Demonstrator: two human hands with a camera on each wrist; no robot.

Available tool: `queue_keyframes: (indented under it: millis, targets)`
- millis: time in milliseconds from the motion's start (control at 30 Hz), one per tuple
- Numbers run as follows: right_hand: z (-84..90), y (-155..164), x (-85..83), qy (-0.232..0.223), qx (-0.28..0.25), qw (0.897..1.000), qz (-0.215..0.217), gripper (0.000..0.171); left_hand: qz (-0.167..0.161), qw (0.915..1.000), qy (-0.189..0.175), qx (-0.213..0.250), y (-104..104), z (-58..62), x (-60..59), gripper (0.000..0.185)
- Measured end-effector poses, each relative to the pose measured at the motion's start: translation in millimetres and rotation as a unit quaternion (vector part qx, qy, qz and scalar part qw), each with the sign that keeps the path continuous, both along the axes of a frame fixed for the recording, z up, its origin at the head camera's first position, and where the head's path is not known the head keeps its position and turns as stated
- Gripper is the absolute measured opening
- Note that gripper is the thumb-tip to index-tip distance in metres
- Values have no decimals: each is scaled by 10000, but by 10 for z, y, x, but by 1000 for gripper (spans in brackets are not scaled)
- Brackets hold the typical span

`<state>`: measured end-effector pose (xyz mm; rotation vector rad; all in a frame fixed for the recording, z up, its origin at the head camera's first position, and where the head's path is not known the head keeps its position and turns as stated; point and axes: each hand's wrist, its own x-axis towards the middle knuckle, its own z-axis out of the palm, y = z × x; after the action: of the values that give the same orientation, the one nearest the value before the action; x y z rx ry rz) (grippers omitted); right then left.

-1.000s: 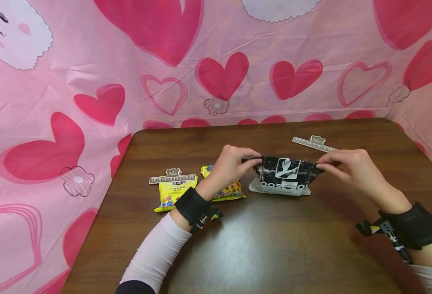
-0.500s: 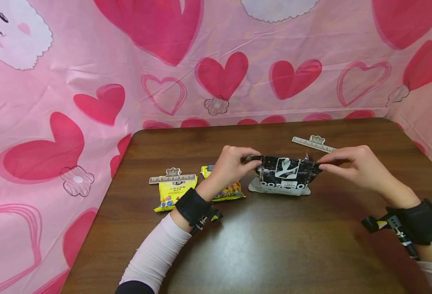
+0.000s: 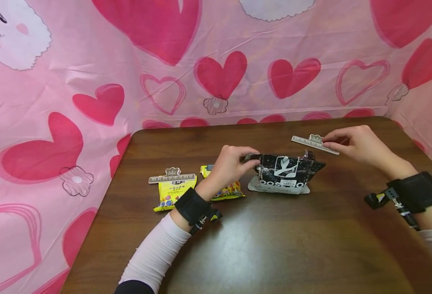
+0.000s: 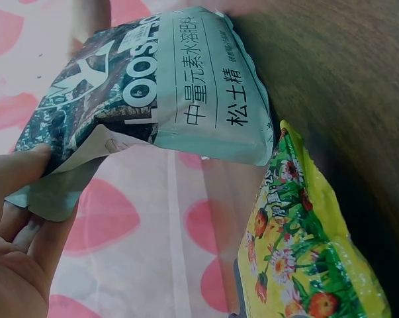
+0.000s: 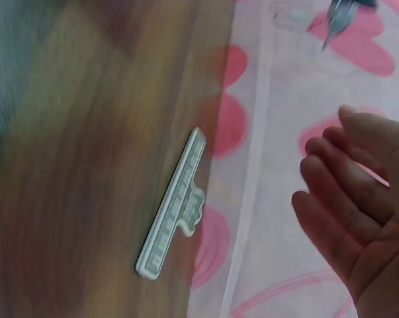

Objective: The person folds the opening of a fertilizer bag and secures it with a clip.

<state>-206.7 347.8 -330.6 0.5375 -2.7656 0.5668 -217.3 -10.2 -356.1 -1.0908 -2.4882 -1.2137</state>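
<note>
Pink sheeting [image 3: 102,53] printed with red hearts walls in a dark wooden tabletop [image 3: 260,245], where a person seated at its near edge works with both bare hands. At the middle of the tabletop stands a black-and-white pouch [image 3: 285,174], its top edge folded over; the left hand [image 3: 230,165] has its grip pinched on the pouch's left upper corner, thumb and fingers closed on the foil, as the left wrist view shows. Well to the right and farther back, the right hand [image 3: 359,143] hovers over a pale sealing clip [image 3: 314,143] lying flat near the far edge of the tabletop; its grip is released, the fingers only loosely bent and apart from the clip in the right wrist view. Just left of the left hand lie two yellow snack packets: one [image 3: 172,192] with a second pale clip [image 3: 172,178] clamped across its top, the other [image 3: 228,190] partly hidden behind the wrist. Black straps circle both wrists.
</note>
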Motion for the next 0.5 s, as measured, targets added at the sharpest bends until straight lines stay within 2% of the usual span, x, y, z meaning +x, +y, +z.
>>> queue_keyframes:
  millis: [267, 500]
  targets:
    - [-107, 107, -314, -599, 498, 9968, -191, 27, -9, 10000, 11, -79, -5, 6, 16, 20]
    - [-232, 122, -500, -964, 366, 9943, -254, 38, -14, 10000, -4, -81, -19, 1, 15, 21]
